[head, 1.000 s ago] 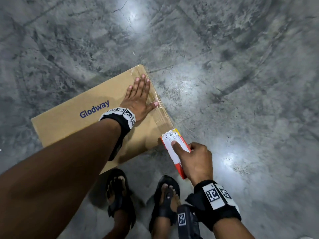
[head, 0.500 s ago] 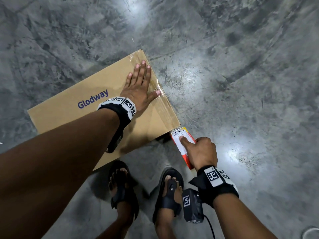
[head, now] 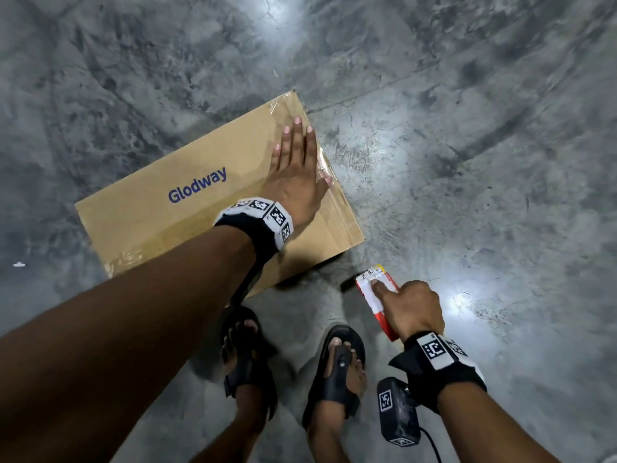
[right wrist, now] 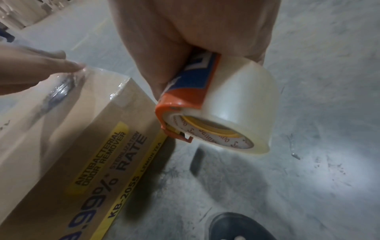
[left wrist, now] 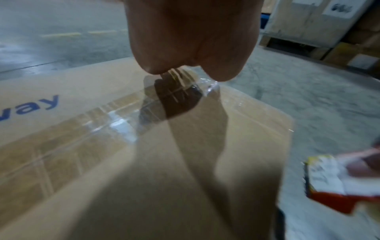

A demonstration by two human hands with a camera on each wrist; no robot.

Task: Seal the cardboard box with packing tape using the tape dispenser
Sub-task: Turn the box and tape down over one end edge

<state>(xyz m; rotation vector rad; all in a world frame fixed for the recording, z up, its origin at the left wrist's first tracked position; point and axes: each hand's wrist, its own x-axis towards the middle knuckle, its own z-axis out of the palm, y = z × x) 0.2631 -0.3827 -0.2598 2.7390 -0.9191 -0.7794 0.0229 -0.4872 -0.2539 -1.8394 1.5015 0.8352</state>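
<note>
A tan cardboard box [head: 187, 208] printed "Glodway" lies on the concrete floor, with clear tape [head: 329, 182] along its right edge. My left hand [head: 295, 168] lies flat on the box top with fingers straight, over the tape; the left wrist view shows the box top [left wrist: 102, 162] with glossy tape. My right hand [head: 412, 309] grips the red and white tape dispenser [head: 375, 292], held off the box's near right corner. In the right wrist view the dispenser [right wrist: 185, 100] carries a clear tape roll [right wrist: 236, 110] beside the box side [right wrist: 82, 154].
My two feet in black sandals [head: 337, 372] stand just below the box. Grey concrete floor [head: 467, 128] spreads all round. The left wrist view shows stacked cartons on pallets [left wrist: 329, 24] far off at the right.
The right hand has drawn the dispenser down off the box corner toward me. My left hand stays flat on the box top.
</note>
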